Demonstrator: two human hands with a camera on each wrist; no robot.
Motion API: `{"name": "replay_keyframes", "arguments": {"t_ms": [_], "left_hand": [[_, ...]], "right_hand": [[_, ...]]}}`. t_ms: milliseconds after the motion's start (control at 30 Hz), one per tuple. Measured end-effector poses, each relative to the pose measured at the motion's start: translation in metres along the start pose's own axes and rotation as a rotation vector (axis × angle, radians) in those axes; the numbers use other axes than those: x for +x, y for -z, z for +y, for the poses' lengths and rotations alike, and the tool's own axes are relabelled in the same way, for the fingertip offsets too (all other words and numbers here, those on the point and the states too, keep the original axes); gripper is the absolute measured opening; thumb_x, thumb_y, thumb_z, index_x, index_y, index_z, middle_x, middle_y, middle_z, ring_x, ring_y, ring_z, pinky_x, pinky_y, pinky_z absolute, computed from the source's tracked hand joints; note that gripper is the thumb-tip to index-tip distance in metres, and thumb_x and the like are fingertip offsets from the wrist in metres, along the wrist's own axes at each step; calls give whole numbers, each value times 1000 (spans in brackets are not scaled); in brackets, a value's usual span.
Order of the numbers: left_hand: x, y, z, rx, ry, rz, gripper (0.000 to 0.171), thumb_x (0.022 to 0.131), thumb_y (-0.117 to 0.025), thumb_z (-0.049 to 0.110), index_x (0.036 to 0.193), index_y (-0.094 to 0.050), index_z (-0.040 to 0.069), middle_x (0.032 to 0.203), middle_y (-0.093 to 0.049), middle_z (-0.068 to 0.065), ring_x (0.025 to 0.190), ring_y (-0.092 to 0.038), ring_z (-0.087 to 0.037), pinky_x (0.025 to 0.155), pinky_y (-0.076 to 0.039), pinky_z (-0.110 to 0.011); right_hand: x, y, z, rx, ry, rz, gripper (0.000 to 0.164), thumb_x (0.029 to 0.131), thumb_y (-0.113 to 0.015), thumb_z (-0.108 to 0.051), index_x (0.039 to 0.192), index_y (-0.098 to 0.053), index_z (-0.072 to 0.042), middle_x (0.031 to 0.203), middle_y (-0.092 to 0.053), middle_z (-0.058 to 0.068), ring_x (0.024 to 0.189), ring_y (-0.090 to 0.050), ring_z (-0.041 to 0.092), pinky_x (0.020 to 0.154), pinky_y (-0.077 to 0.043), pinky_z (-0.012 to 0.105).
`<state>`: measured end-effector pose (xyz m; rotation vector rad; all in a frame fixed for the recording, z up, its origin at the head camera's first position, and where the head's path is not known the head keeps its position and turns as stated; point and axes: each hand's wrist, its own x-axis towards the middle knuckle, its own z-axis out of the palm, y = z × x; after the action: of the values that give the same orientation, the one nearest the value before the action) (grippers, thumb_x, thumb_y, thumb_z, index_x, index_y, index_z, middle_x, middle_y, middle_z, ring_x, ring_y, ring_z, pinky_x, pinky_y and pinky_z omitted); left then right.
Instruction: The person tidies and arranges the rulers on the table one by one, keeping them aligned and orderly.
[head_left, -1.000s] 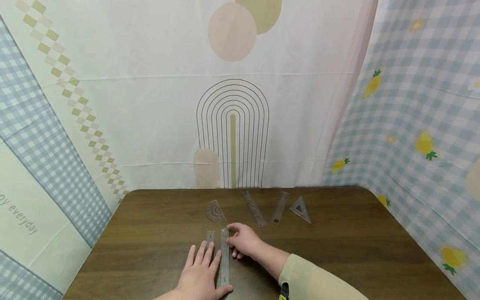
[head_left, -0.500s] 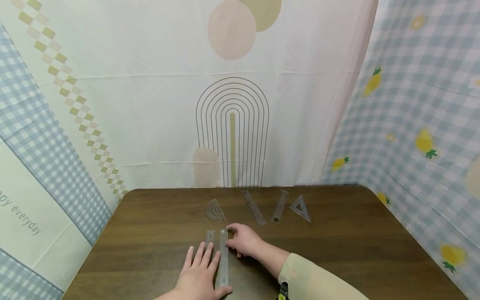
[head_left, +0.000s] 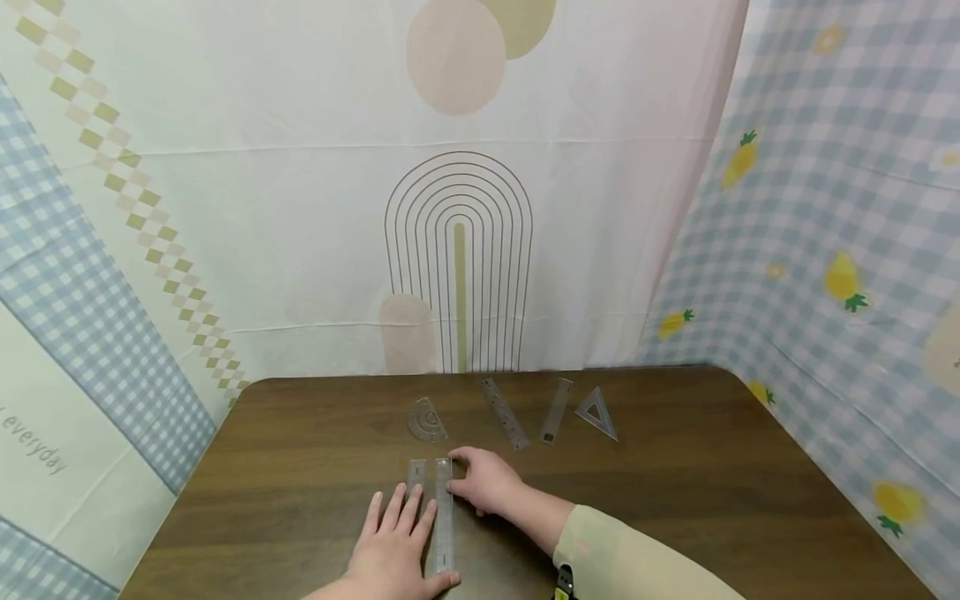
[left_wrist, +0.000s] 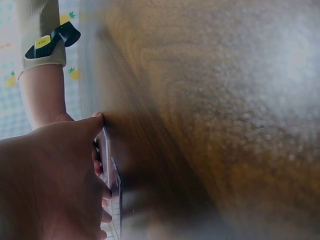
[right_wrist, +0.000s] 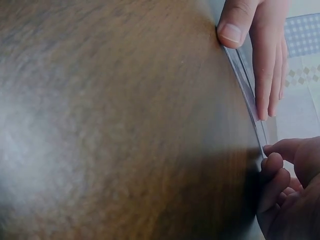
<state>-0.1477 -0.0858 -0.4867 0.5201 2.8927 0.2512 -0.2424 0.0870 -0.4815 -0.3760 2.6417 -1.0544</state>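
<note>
Two clear rulers lie side by side on the brown wooden table (head_left: 292, 467), pointing away from me. My left hand (head_left: 390, 546) is spread flat, palm down, over the left ruler (head_left: 417, 472), hiding most of it. Its thumb reaches across to the near end of the right ruler (head_left: 444, 525). At that ruler's far end, my right hand (head_left: 487, 481) holds the right edge between index finger and thumb, its other fingers curled under. The far ends of both rulers stand about level. In the right wrist view, fingers of both hands touch the thin ruler edge.
Farther back on the table lie a clear protractor (head_left: 427, 420), a ruler with cutouts (head_left: 504, 414), another clear ruler (head_left: 557, 411) and a set square (head_left: 597, 414). A patterned cloth (head_left: 322, 250) hangs behind the table.
The right ruler has slid slightly toward me, so its far end now lines up with the left ruler's. The right hand went with it; the left hand stays put. The head view shifted slightly.
</note>
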Motion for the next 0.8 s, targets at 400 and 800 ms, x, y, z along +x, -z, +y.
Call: {"name": "replay_keyframes", "arguments": {"t_ms": [400,800], "left_hand": [[-2,3,-1,-4,8,12,102,80,-45,84,151,-43,10,159,-29,-18,148,-18,-42,114,-6,-65],[-2,5,2,11,0,14,101,81,-48,83,151,-43,10,159,-30,-18,147,-18,-42,114,-7,-65]], "right_hand": [[1,-2,-3,-53,-13,-21,51,91,-74,-24,139,-60,-15,52,-57,3,34,-50,13,38,-47,32],[0,-1,1,-59,-6,-21,51,91,-73,-24,139,-59,-14,52,-57,3,35,-50,14,39,-47,33]]}}
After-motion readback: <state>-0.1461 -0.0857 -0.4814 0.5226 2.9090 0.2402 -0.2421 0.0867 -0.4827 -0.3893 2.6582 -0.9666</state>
